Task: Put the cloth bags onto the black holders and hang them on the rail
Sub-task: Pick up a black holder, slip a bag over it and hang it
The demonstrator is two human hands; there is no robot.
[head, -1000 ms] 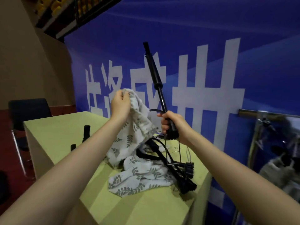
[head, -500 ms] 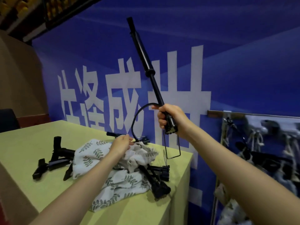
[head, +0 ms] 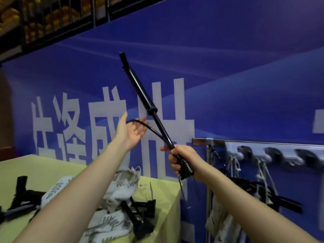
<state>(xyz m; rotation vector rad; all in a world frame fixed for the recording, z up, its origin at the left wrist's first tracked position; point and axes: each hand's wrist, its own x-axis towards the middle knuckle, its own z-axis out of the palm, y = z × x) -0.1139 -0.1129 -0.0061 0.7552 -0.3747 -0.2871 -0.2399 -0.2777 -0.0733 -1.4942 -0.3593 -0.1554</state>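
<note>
R hand (head: 182, 159) fists the black holder (head: 140, 88) by its low end; long axis runs 11 o'clock, up-left. L hand (head: 130, 131) spread, palm up, just beside the shaft and its cord loop (head: 149, 127). Cloth bags (head: 121, 186) lie on table (head: 52, 165) at 7 o'clock; rail (head: 263, 142) at 3.

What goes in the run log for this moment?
right hand: grips black holder, raised | left hand: open, reaching for its loop | cloth bags: on table | rail: not reached

I see my left hand (head: 130, 133) raised with palm open and fingers spread, while my right hand (head: 180, 159) is closed in a fist, forearm stretched forward.
</note>
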